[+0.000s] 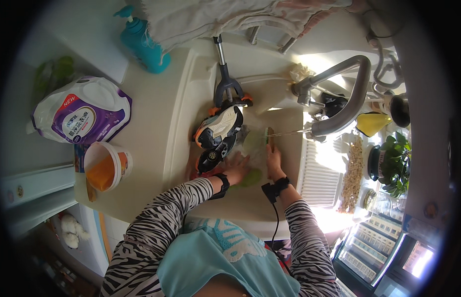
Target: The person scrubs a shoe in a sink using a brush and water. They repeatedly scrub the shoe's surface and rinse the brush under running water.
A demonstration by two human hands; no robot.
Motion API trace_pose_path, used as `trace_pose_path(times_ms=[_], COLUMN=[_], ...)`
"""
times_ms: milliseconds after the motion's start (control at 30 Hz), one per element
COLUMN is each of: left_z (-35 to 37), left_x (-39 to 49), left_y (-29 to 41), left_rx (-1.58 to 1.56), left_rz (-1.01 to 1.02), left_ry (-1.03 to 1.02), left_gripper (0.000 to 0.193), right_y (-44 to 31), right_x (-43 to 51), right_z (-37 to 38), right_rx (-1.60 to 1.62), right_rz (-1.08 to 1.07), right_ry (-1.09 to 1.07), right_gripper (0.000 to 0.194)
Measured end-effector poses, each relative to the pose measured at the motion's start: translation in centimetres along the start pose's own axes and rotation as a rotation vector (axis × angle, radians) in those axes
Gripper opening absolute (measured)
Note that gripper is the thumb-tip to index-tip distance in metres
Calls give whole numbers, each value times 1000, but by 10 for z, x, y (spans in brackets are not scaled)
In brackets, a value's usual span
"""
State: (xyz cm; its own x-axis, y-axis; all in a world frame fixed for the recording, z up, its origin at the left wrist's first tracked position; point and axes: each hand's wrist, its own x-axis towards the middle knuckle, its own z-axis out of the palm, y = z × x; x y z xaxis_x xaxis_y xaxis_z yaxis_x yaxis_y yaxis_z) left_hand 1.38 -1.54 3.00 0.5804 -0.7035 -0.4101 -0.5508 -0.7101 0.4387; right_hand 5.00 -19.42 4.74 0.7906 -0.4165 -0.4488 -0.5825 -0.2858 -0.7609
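My right hand (274,160) grips a scrubbing brush (270,136) with green bristles, held upright in the sink basin under a thin stream of water. The water runs from the curved metal faucet (336,124). My left hand (236,169) is spread with fingers apart, low in the basin (280,185), over something light green (251,178) that I cannot make out. Beside its fingertips lies a pair of black, cream and orange shoes (221,126), close together. A mop head with a black fork and metal pole (224,72) stands just behind them.
Left on the counter (148,122) stand a purple-white detergent pouch (82,115), a white tub (113,167) with orange contents and a blue pump bottle (145,46). A cloth (223,18) hangs at the back. A potted plant (394,163) and a yellow object (373,123) are at right.
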Motion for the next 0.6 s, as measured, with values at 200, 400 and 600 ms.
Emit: trace_pose_path(times_ms=[200,400,600], left_z=[18,37,35], left_x=[14,0,3], left_y=[-11,-21,-27], left_rx=[274,60,73], left_rz=[-9,55,118], left_ry=[326,346,324], left_gripper=[47,44,44], right_y=[3,-39,-22], right_x=[-44,-46,-20], right_z=[15,21,33], right_rx=[-431,-604,-819], right_rz=[-281,-238,-749], right_ry=[-106,-215,66], right_gripper=[53,53,32])
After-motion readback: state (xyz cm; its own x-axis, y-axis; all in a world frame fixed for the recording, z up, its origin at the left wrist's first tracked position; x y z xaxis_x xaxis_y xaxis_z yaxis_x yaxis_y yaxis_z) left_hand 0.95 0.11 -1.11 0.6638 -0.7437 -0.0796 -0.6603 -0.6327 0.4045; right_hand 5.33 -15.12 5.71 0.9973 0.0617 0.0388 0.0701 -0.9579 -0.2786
